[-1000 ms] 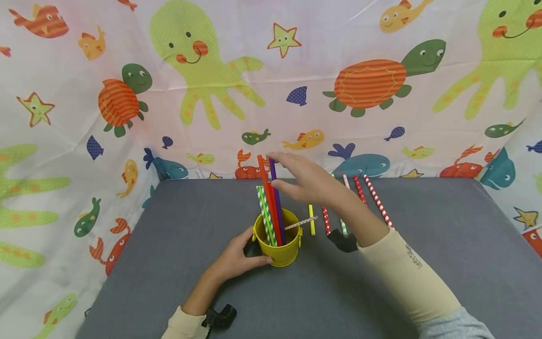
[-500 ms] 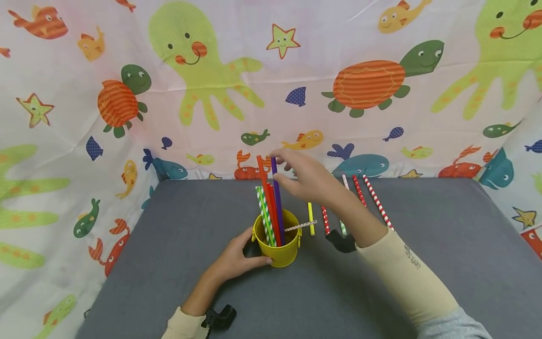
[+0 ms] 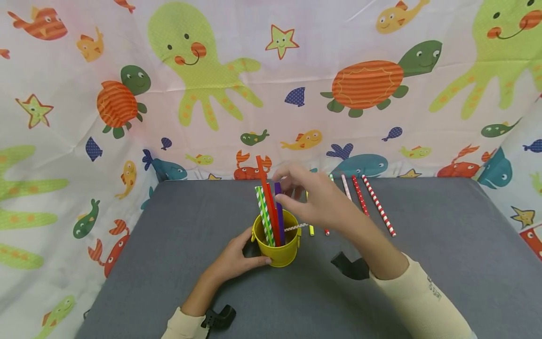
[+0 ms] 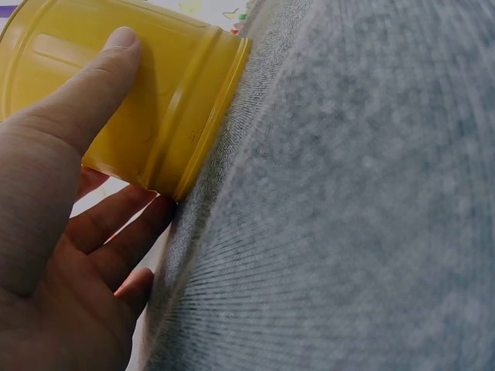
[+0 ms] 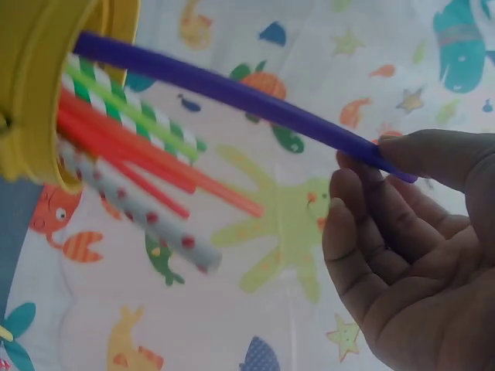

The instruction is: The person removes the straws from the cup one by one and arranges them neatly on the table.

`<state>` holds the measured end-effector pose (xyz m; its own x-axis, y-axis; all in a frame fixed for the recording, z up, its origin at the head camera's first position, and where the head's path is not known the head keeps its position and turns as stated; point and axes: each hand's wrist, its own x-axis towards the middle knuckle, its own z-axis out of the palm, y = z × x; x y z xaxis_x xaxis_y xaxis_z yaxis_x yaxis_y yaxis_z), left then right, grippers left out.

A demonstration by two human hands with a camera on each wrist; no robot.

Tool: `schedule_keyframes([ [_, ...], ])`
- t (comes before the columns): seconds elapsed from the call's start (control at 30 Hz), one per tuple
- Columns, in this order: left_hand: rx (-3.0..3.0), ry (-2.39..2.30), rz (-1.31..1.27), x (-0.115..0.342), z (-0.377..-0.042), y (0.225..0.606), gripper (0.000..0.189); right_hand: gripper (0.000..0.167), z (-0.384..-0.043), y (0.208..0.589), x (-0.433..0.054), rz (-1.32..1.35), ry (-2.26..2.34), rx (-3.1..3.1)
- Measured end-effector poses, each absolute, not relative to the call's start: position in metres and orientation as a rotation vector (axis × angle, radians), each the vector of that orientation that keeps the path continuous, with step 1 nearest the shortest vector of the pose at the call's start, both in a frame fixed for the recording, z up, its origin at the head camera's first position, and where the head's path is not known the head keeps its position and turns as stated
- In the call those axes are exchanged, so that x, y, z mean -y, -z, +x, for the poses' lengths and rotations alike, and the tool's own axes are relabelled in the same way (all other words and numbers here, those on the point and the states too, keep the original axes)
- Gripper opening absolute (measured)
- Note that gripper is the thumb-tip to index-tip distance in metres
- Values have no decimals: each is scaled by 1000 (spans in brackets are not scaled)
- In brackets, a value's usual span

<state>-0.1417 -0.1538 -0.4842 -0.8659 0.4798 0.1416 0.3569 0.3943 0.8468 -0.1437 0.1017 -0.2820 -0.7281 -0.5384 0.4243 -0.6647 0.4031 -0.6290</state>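
My left hand (image 3: 237, 259) grips a small yellow bucket (image 3: 283, 256) standing on the grey table, its thumb laid against the wall. Near its top end, a purple straw (image 3: 280, 219) is pinched between the thumb and fingers of my right hand (image 3: 315, 200). The straw's lower end is inside the bucket, and the right wrist view shows it slightly bowed. Beside it lean a green-and-white striped straw (image 5: 139, 108), red-orange straws (image 3: 269, 207) and a pale straw with red dots (image 5: 147, 209), which slants out over the rim.
Several paper straws lie to the right on the grey table (image 3: 444, 263), among them a red-and-white striped one (image 3: 378, 205), a red dotted one (image 3: 360, 195) and a yellow one (image 3: 312, 230). A cloth (image 3: 271, 99) printed with sea animals hangs behind and at both sides.
My right hand has come down and slightly to the right, and the purple straw's top now sits lower, with the hand round it. The left hand stays on the bucket.
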Motion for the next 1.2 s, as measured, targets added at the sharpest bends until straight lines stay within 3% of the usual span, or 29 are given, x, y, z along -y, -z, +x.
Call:
schedule_keyframes([
  [0.33,-2522,-1484,777,155,-141,484,87,18,-104,292,-96,1168,-1200,2562],
  [0.63,-2527,-1458,762,155,-142,483,90,9,-107,327,-85,998,-1257,2696],
  [1.2,-2507,-1494,697,151,-140,482,92,26,-121,356,-80,780,-1100,2869],
])
